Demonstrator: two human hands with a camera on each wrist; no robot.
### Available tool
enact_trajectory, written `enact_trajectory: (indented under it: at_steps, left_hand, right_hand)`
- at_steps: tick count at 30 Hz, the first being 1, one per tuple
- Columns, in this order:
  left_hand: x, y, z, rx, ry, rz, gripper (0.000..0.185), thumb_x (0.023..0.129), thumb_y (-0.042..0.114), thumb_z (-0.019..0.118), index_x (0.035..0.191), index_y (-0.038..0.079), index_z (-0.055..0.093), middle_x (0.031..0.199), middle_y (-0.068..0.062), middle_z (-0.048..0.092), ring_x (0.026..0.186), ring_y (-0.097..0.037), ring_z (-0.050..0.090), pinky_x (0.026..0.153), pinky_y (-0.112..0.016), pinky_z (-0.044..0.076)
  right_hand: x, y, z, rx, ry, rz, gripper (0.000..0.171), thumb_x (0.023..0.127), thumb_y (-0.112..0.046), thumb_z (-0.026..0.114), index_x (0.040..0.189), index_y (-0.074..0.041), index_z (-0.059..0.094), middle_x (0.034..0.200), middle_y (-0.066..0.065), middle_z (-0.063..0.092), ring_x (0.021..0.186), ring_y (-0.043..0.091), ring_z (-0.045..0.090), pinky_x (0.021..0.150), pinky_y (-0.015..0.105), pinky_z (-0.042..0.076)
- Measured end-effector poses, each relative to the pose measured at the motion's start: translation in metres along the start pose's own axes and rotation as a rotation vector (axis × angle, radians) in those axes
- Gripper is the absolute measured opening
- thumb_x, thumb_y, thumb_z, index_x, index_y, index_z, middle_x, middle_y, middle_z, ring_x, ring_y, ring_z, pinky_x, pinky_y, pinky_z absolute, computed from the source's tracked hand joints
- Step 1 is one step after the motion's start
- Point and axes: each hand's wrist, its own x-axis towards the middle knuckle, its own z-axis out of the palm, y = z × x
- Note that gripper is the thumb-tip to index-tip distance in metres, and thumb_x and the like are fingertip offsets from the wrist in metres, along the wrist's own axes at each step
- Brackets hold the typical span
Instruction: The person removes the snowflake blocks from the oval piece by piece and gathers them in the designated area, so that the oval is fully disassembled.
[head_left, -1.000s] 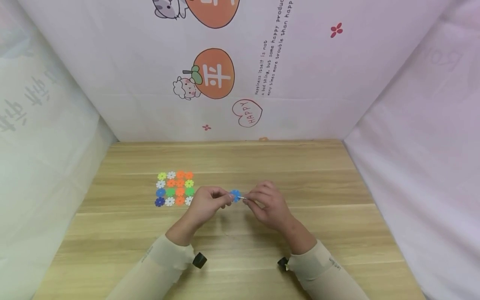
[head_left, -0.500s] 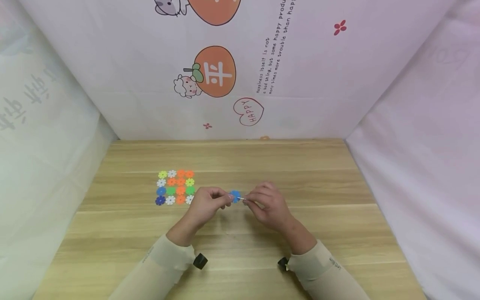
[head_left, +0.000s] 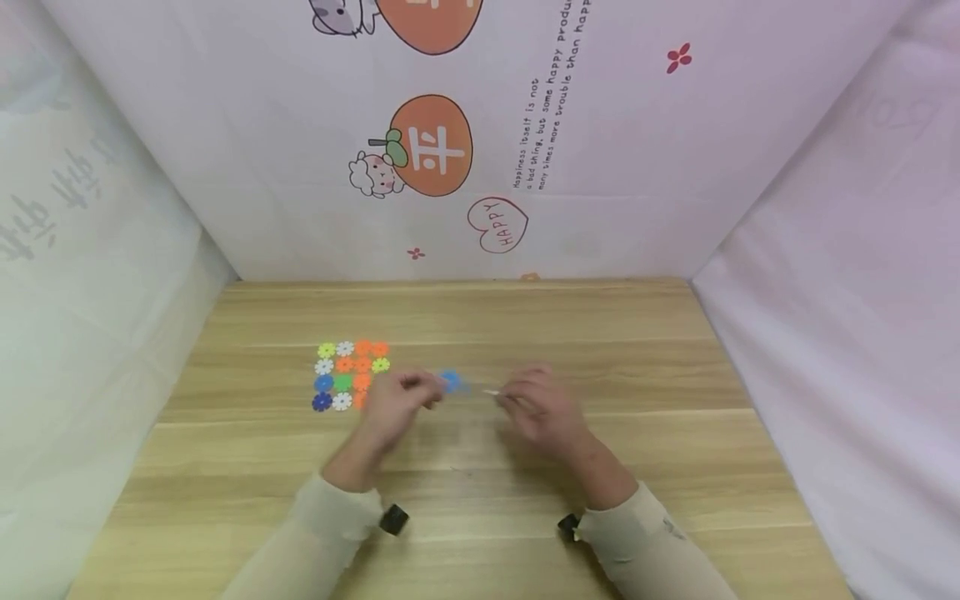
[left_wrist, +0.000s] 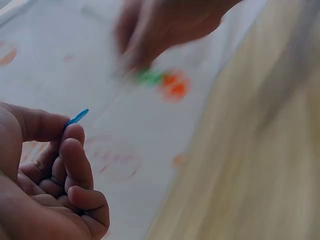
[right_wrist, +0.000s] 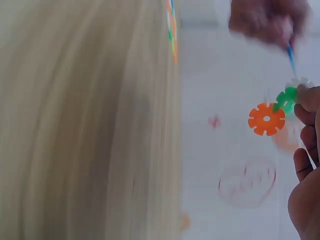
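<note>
Where the left wrist view looks along curled fingers [left_wrist: 75, 165], a thin blue disc [left_wrist: 77, 117] shows edge-on at mid left of the frame, pinched between thumb and forefinger of the left hand [left_wrist: 45, 190]. Head view, item one: same blue disc [head_left: 450, 381], face-on and blurred, just left of frame centre, held above the wooden table [head_left: 480, 483] by the left hand [head_left: 393, 404].

Item two: right hand [head_left: 543, 412], right of centre in the head view, fingers curled round a small pale piece whose tip [head_left: 491, 392] alone shows there. Right wrist view supplies what the head view hides: fingertips [right_wrist: 307, 97] at the right edge of the frame pinch a cluster of notched discs, namely an orange disc [right_wrist: 266, 118], a green disc [right_wrist: 286, 99] and a white disc [right_wrist: 299, 82]. The two hands are apart, the blue disc between them.

Item three: a grid of coloured flower discs [head_left: 348, 375] lies flat on the table, left of centre in the head view, partly covered by the left hand. Printed sheeting [head_left: 450, 150] backs the table.
</note>
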Motion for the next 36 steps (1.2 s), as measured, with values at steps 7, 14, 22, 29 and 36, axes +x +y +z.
enact_trajectory:
  at_steps: [7, 14, 22, 29, 36]
  left_hand:
    - [0.001, 0.001, -0.042, 0.017, 0.047, 0.062, 0.025, 0.096, 0.024, 0.076, 0.093, -0.001, 0.075, 0.089, -0.015, 0.073, 0.083, -0.025, 0.066, 0.069, -0.031, 0.050]
    - [-0.005, -0.012, -0.052, -0.001, 0.080, -0.008, 0.030, 0.095, 0.027, 0.078, 0.098, -0.003, 0.075, 0.088, -0.009, 0.074, 0.084, -0.022, 0.068, 0.085, -0.040, 0.054]
    - [-0.010, -0.031, -0.066, 0.110, 0.139, -0.030, 0.030, 0.091, 0.033, 0.082, 0.104, 0.006, 0.077, 0.103, -0.010, 0.073, 0.094, -0.024, 0.068, 0.089, -0.049, 0.057]
    - [-0.015, -0.051, -0.076, 0.228, 0.192, -0.108, 0.033, 0.089, 0.035, 0.084, 0.107, 0.009, 0.076, 0.107, -0.006, 0.074, 0.092, -0.020, 0.070, 0.081, -0.033, 0.056]
    - [-0.022, -0.060, -0.082, 0.345, 0.187, -0.127, 0.032, 0.090, 0.037, 0.082, 0.107, 0.010, 0.077, 0.105, -0.005, 0.075, 0.097, -0.023, 0.068, 0.085, -0.037, 0.054]
  right_hand:
    - [-0.007, 0.014, -0.021, -0.015, 0.045, 0.070, 0.016, 0.097, -0.020, 0.075, 0.087, -0.008, 0.077, 0.085, 0.000, 0.075, 0.079, 0.021, 0.064, 0.075, 0.029, 0.048]
    - [-0.005, 0.011, -0.018, 0.014, 0.055, 0.060, 0.025, 0.075, 0.009, 0.085, 0.091, -0.010, 0.078, 0.087, 0.001, 0.076, 0.079, 0.021, 0.064, 0.077, 0.030, 0.048]
    - [-0.003, 0.010, -0.015, 0.014, 0.075, 0.052, 0.025, 0.072, 0.010, 0.086, 0.088, -0.007, 0.077, 0.086, 0.001, 0.077, 0.077, 0.022, 0.065, 0.075, 0.032, 0.049]
    - [-0.003, 0.009, -0.013, -0.002, 0.060, 0.057, 0.020, 0.075, 0.006, 0.087, 0.087, -0.007, 0.077, 0.085, 0.000, 0.076, 0.078, 0.021, 0.065, 0.075, 0.031, 0.050]
    - [-0.006, 0.007, -0.015, 0.036, 0.072, 0.057, 0.025, 0.074, 0.009, 0.086, 0.089, -0.008, 0.078, 0.086, 0.000, 0.076, 0.078, 0.022, 0.065, 0.076, 0.030, 0.049]
